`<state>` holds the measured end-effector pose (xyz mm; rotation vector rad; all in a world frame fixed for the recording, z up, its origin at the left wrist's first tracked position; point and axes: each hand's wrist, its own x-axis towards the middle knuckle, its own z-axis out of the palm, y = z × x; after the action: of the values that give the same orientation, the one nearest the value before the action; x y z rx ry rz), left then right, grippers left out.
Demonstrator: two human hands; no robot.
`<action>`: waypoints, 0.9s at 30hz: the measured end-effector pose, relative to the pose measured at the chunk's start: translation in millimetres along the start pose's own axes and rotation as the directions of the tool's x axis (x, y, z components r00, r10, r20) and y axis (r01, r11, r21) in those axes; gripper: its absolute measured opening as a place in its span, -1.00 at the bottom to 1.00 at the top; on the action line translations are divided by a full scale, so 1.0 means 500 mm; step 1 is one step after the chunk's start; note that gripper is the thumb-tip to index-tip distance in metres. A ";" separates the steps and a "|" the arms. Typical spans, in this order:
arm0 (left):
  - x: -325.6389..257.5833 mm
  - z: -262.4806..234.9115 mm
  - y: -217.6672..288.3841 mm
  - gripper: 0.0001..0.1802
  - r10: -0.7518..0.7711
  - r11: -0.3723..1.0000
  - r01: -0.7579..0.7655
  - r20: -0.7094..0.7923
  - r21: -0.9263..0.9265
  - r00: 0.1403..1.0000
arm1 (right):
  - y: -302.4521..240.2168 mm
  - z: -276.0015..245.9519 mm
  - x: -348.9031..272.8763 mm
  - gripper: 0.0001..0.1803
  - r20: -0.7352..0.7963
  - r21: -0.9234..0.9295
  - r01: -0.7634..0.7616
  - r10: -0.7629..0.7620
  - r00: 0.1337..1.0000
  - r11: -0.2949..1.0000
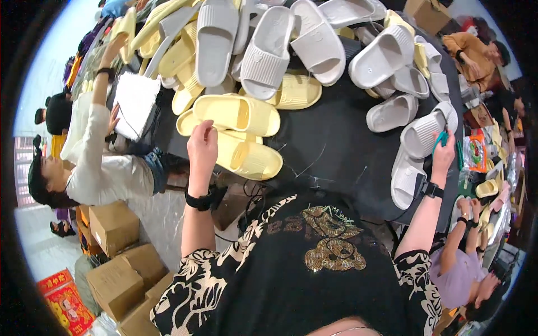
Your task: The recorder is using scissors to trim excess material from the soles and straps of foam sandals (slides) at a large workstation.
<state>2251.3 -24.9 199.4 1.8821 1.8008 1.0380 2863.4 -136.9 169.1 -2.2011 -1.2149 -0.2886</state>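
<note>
My left hand (pixel 202 150) is closed in a pinch right by two yellow slide slippers, an upper one (pixel 260 116) and a lower one (pixel 259 162). Whatever its fingertips hold, if anything, is too small to make out. At the right, my right hand (pixel 444 155) is closed around a small teal-green tool (pixel 441 140), mostly hidden by the fingers. Close beside it lie grey slides, one (pixel 421 137) above another (pixel 404 182). Black bands circle both wrists.
Grey slides (pixel 263 61) and yellow ones pile up along the far side of the black table (pixel 330 145). On the left, a person (pixel 106 173) in a white top reaches toward the pile. Cardboard boxes (pixel 115 285) stand at lower left. More people sit at the right.
</note>
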 end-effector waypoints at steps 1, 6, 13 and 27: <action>-0.011 -0.001 -0.005 -0.81 0.029 1.000 -0.029 -0.011 0.003 1.000 | -0.013 -0.003 0.006 -0.44 -0.068 -0.020 0.019 -0.020 0.997 1.000; -0.060 0.010 -0.025 -0.75 -0.057 0.996 0.043 0.185 0.079 0.981 | -0.112 -0.021 -0.047 -0.58 -0.127 0.243 -0.035 0.068 0.990 0.969; -0.078 0.094 -0.008 -0.32 -0.192 0.938 0.289 0.409 -0.190 0.892 | -0.267 0.046 -0.229 -0.55 0.349 0.568 -0.160 -0.060 0.935 0.808; -0.067 0.098 0.118 -0.50 -0.202 0.694 0.600 0.692 -0.398 0.693 | -0.404 -0.020 -0.294 -0.36 0.664 0.675 -0.396 -0.280 0.693 0.622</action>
<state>2329.8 -53.6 197.7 1.1128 1.2161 0.6095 2615.7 -164.0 191.0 -1.5027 -1.2643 1.1093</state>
